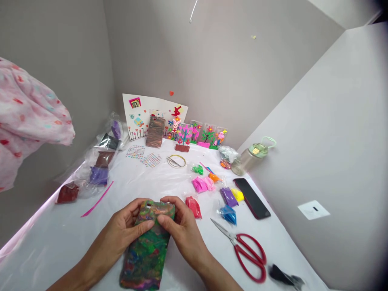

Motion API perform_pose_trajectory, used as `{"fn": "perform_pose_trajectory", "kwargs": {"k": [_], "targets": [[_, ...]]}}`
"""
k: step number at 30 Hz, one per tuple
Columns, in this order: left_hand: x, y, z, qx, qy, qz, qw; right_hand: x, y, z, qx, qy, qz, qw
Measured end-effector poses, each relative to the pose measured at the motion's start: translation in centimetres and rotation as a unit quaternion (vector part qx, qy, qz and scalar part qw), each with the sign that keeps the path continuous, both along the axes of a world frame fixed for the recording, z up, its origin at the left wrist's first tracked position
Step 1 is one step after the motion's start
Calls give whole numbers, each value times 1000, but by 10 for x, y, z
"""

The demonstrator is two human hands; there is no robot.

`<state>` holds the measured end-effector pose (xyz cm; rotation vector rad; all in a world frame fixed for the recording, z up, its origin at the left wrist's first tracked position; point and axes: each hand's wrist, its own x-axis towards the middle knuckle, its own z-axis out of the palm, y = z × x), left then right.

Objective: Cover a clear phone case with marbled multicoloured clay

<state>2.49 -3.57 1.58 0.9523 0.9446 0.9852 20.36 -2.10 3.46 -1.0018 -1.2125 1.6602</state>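
While pinching soft multicoloured clay slab point(147, 246) at near centre: left hand point(125, 228) gripping its left top edge, right hand point(178, 226) the right. Risk: tearing from uneven thumb pressure; brushing red clay packet point(193, 206), snagging scissors point(247, 250) further right.

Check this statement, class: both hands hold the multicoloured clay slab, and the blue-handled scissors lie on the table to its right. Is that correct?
One detail is wrong: the scissors have red handles, not blue, as the head view shows. Both the left hand and right hand do hold the multicoloured clay slab.
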Motion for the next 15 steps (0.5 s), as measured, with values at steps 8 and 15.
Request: {"fn": "perform_pose_trajectory", "kwargs": {"k": [8, 15], "targets": [[1, 2, -10, -26, -25, 22, 999, 0, -3, -7, -3, -26, -10, 1000], [8, 2, -26, -108, -36, 40, 993, 5, 4, -25, -39, -44, -10, 998]]}}
